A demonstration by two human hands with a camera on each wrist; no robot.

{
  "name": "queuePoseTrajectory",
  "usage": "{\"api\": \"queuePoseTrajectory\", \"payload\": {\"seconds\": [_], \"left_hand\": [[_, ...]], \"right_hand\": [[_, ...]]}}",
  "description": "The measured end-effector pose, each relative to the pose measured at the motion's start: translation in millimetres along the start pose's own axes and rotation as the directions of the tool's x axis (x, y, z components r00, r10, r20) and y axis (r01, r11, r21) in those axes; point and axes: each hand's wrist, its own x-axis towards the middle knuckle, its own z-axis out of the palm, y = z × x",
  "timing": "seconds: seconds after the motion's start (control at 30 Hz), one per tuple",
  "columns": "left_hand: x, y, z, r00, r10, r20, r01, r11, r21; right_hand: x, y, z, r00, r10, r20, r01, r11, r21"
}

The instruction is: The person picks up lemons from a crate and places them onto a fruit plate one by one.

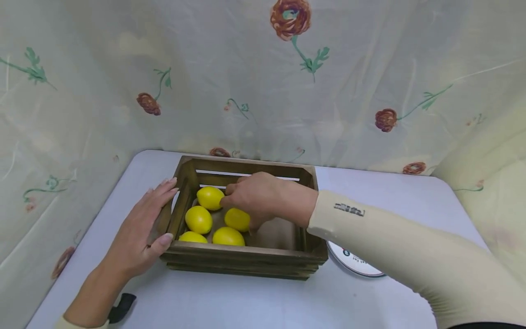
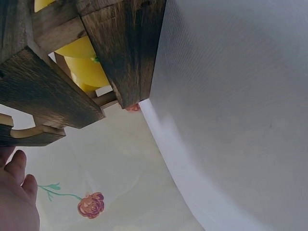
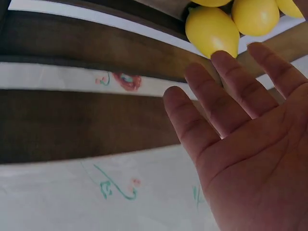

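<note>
A brown wooden slatted crate (image 1: 242, 258) with several yellow lemons (image 1: 210, 198) in its left half stands in the middle of the table. My left hand (image 1: 135, 233) rests at the crate's left end, its fingers extended along the side and its thumb at the front left corner. In the left wrist view, lemons (image 2: 84, 62) show between the slats. My right hand (image 1: 259, 196) reaches down into the crate over the lemons. Seen from the right wrist, the right hand's fingers (image 3: 231, 84) are extended and spread, with fingertips close to a lemon (image 3: 211, 31); the palm holds nothing.
A round white plate-like disc (image 1: 357, 262) with dark print lies right of the crate, partly under my right sleeve (image 1: 382, 233). Floral curtains (image 1: 246, 68) hang behind the white table (image 1: 230, 301) and at both sides. A black band (image 1: 122, 307) shows beside my left wrist.
</note>
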Motion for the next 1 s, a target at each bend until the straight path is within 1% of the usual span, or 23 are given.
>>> {"api": "queuePoseTrajectory", "payload": {"seconds": [0.1,0.23,0.37,0.47,0.77,1.0], "left_hand": [[0.5,0.0,0.3,1.000,0.002,0.000,-0.002,1.000,0.004],[-0.2,-0.3,0.3,1.000,0.003,-0.004,-0.003,1.000,-0.006],[-0.4,0.4,0.1,1.000,-0.001,0.003,0.001,1.000,-0.018],[-0.3,1.0,0.4,1.000,-0.003,0.007,0.003,1.000,-0.019],[-1.3,1.3,0.3,1.000,-0.020,0.005,0.020,1.000,-0.013],[0.0,0.4,1.3,1.000,-0.014,-0.006,0.014,1.000,-0.011]], "right_hand": [[5,-1,4.6,1.000,0.005,0.021,-0.005,1.000,0.002],[12,-6,10.3,0.997,0.014,0.073,-0.013,1.000,-0.013],[14,-10,15.4,0.992,0.035,0.121,-0.031,0.999,-0.037],[15,-12,19.8,0.989,0.049,0.137,-0.043,0.998,-0.047],[21,-15,28.8,0.991,0.061,0.117,-0.056,0.997,-0.051],[25,-16,34.1,0.988,0.115,0.105,-0.109,0.992,-0.061]]}}
